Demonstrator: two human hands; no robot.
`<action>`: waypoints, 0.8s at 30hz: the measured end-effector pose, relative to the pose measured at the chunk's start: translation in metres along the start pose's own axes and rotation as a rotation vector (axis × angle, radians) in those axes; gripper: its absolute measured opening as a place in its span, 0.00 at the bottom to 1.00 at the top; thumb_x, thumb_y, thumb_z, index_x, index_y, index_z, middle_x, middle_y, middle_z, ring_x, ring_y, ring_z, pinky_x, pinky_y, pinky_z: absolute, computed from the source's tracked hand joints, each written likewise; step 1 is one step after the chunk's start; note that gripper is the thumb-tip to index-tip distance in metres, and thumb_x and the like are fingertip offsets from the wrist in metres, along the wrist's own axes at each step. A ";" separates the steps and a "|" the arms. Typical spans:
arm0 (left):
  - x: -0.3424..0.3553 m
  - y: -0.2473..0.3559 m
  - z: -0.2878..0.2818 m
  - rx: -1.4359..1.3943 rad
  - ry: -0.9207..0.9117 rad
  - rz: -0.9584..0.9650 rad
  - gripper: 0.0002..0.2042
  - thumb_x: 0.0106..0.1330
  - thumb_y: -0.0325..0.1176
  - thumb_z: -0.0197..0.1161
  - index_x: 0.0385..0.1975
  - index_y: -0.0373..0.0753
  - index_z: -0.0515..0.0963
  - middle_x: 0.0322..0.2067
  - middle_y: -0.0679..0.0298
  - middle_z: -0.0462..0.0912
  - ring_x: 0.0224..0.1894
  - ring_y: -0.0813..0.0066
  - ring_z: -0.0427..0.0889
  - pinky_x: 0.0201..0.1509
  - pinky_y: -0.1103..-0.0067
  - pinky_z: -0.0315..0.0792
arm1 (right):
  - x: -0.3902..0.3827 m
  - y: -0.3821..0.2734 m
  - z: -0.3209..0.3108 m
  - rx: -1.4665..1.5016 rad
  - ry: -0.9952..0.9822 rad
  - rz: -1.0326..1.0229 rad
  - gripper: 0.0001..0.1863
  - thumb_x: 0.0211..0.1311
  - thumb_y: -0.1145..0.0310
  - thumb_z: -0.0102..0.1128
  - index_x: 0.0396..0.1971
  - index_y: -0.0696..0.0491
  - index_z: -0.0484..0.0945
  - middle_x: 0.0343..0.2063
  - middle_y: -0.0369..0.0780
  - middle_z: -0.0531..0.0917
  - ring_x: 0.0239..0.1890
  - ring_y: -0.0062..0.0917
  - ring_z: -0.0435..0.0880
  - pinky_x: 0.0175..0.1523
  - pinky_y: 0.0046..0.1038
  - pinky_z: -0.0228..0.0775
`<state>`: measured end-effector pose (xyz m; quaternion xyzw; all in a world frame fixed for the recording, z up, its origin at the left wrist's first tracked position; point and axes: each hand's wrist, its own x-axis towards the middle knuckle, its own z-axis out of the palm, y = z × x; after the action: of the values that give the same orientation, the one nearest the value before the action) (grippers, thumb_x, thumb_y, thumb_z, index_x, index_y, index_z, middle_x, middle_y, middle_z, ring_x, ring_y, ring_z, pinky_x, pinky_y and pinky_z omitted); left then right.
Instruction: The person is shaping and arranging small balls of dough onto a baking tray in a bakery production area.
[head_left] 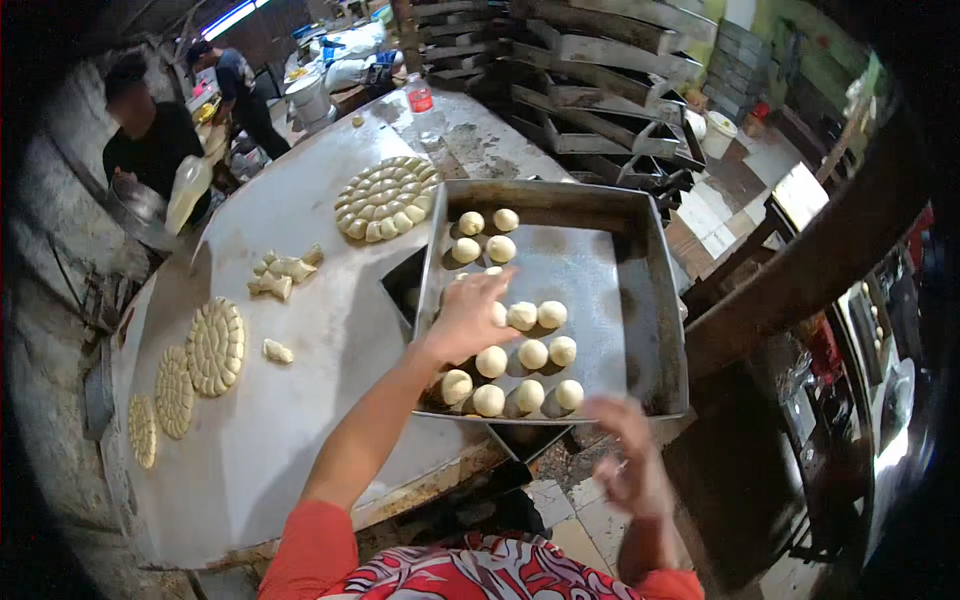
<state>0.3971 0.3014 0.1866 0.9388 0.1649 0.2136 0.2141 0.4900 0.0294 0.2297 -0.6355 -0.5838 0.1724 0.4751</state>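
Note:
A deep metal baking pan (655,300) stands at the table's right edge, with rows of round pale dough balls (533,353) along its left and middle. My left hand (468,318) reaches into it, thumb and fingers spread around a dough ball (498,314); its palm hides part of the rows. My right hand (628,455), blurred by motion, hangs just outside the pan's near right corner. Its fingers are bent and apart, with nothing visible between them.
Scored dough rounds (386,198) and loose dough pieces (283,272) lie on the pale table (330,370). Stacked metal pans (610,80) rise behind. A wooden post (790,275) stands right of the pan. One person (150,150) holds a bowl at the far left; another stands behind.

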 end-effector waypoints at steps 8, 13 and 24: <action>-0.388 -0.091 -0.068 0.261 0.302 -0.894 0.18 0.58 0.33 0.61 0.47 0.34 0.70 0.49 0.56 0.73 0.54 0.59 0.69 0.59 0.64 0.60 | -0.010 0.009 0.326 -0.109 -0.546 -0.083 0.14 0.58 0.63 0.55 0.38 0.57 0.73 0.37 0.48 0.76 0.43 0.43 0.73 0.49 0.38 0.65; -0.627 -0.094 -0.106 0.607 0.457 -1.336 0.26 0.58 0.38 0.60 0.56 0.36 0.64 0.59 0.53 0.61 0.63 0.53 0.56 0.64 0.56 0.50 | 0.063 0.027 0.462 -0.455 -0.272 0.015 0.15 0.53 0.62 0.59 0.37 0.54 0.72 0.40 0.45 0.74 0.45 0.41 0.69 0.52 0.41 0.60; -0.621 -0.102 -0.123 0.778 0.291 -1.423 0.30 0.57 0.39 0.60 0.59 0.39 0.60 0.63 0.54 0.54 0.66 0.56 0.49 0.68 0.57 0.41 | 0.330 0.096 0.631 -0.613 0.207 0.132 0.24 0.55 0.58 0.53 0.52 0.50 0.65 0.49 0.43 0.69 0.52 0.40 0.67 0.54 0.42 0.61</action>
<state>-0.2139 0.1805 0.0333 0.5799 0.8086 0.0741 -0.0659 0.1425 0.5947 -0.0454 -0.7996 -0.5145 -0.0463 0.3062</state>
